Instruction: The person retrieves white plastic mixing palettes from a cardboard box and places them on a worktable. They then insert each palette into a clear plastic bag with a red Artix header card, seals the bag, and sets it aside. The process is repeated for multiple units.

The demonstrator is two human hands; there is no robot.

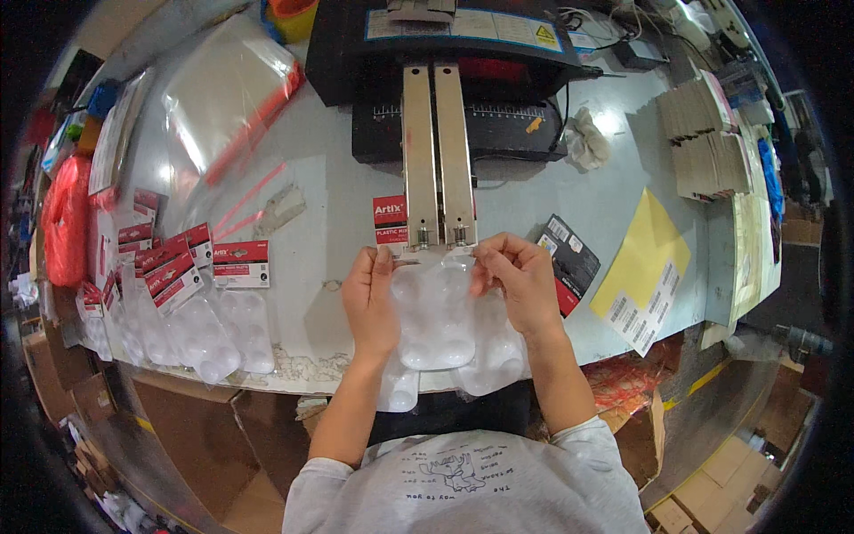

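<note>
Both the left hand (371, 298) and right hand (516, 276) pinch the clear blister tray (436, 316) just below the machine's twin metal bars (437, 151); keeping its top edge square under them seems wise.

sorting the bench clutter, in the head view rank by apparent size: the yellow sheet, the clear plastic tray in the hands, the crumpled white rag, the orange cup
1. clear plastic tray, though nearness to the camera may inflate it
2. yellow sheet, close behind it
3. crumpled white rag and orange cup: they look alike, and the frame edge cuts the cup
</note>
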